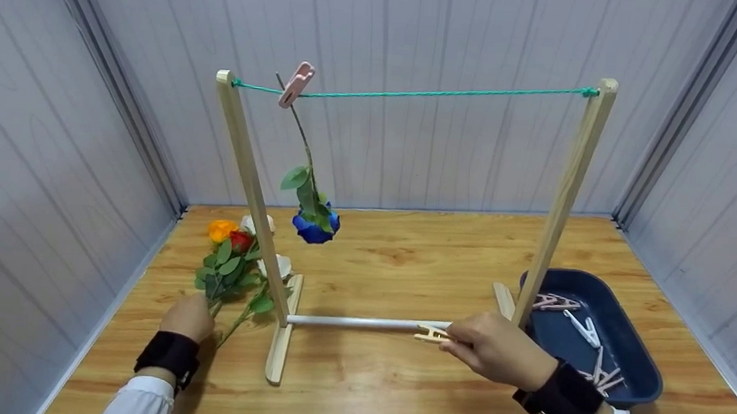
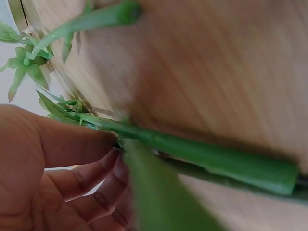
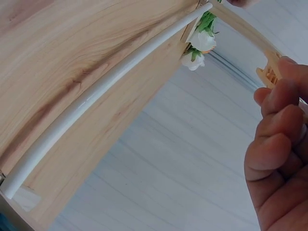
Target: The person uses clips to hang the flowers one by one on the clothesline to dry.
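Observation:
My left hand is at the stems of the artificial flowers lying at the left. In the left wrist view its thumb and index finger pinch a thin stem beside a thick green stem, with a blurred leaf in front. The bunch has an orange rose, a red rose and white roses. My right hand pinches a pale yellow clothespin in front of the rack's white bar. A blue rose hangs head down from the green cord, clipped by a pink clothespin.
Two wooden posts hold the cord above the wooden table. Just right of the rack stands a dark blue tray with several pink and white clothespins. Pale panel walls enclose the back and both sides.

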Demonstrator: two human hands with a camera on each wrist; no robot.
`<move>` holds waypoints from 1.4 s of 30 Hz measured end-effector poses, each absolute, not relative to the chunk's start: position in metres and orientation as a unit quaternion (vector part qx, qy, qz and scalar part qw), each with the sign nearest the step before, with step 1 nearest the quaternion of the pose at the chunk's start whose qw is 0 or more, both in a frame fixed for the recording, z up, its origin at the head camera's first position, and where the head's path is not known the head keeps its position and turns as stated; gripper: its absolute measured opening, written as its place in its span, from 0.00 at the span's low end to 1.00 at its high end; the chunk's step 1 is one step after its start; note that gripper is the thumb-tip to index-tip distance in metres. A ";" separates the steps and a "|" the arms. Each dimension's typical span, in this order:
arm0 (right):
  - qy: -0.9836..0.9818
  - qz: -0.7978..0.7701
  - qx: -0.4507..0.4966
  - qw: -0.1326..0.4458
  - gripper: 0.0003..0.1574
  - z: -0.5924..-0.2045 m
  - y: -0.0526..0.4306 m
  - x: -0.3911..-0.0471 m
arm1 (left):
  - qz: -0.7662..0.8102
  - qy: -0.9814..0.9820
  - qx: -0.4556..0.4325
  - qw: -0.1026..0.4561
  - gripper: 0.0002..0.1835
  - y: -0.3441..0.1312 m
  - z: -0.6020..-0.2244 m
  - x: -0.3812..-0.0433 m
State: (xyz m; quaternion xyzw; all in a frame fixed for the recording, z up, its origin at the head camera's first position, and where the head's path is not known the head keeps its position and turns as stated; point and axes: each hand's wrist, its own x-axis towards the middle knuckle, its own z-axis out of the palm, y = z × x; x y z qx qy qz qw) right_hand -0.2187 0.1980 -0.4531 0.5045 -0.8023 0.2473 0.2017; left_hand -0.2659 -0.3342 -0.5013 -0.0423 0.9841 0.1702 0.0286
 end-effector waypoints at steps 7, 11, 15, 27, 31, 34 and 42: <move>-0.800 0.255 0.506 0.198 0.19 -0.455 0.198 -0.218 | 0.221 0.973 -0.040 0.054 0.16 -0.354 -0.518 -0.280; -0.797 0.252 0.509 0.204 0.20 -0.456 0.198 -0.219 | 0.297 0.952 -0.035 0.057 0.18 -0.364 -0.531 -0.289; -0.794 0.257 0.511 0.205 0.20 -0.456 0.198 -0.219 | 0.415 0.905 -0.025 0.092 0.13 -0.353 -0.517 -0.281; -0.795 0.263 0.509 0.199 0.19 -0.459 0.197 -0.219 | 0.578 0.806 -0.093 0.087 0.22 -0.322 -0.501 -0.263; -0.803 0.258 0.502 0.194 0.19 -0.460 0.198 -0.219 | 0.581 0.806 -0.107 0.039 0.25 -0.314 -0.495 -0.259; -0.805 0.257 0.499 0.192 0.20 -0.460 0.199 -0.219 | 0.567 0.816 -0.114 0.009 0.24 -0.307 -0.487 -0.254; -0.799 0.262 0.502 0.202 0.22 -0.460 0.198 -0.218 | 0.465 0.873 -0.101 -0.109 0.22 -0.290 -0.476 -0.243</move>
